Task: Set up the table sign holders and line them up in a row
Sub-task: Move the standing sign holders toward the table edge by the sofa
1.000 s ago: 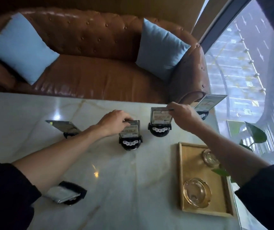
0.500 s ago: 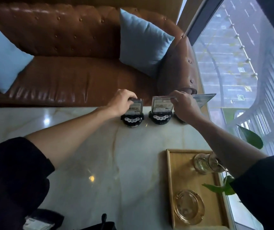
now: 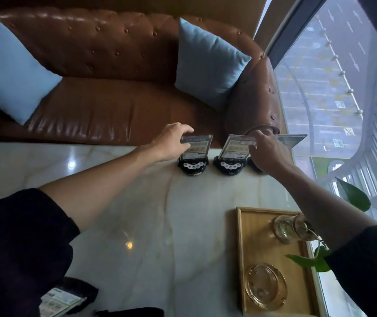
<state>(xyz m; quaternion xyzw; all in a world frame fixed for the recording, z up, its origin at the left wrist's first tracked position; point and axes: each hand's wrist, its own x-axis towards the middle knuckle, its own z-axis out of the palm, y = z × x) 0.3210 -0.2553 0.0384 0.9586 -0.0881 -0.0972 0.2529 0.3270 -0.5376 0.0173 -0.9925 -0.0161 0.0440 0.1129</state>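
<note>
My left hand pinched one sign holder at twelve o'clock on the table; my right hand gripped its neighbour. I judged a nudge could tip either top-heavy stand off the far edge.

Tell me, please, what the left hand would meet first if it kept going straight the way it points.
The left hand already grips a sign holder; beyond that it would probably pass the table's far edge and reach the sofa, though depth is unclear.

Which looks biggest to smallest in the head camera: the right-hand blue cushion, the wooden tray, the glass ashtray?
1. Blue cushion
2. Wooden tray, partly hidden by the arm, so nearly a tie
3. Glass ashtray
</note>
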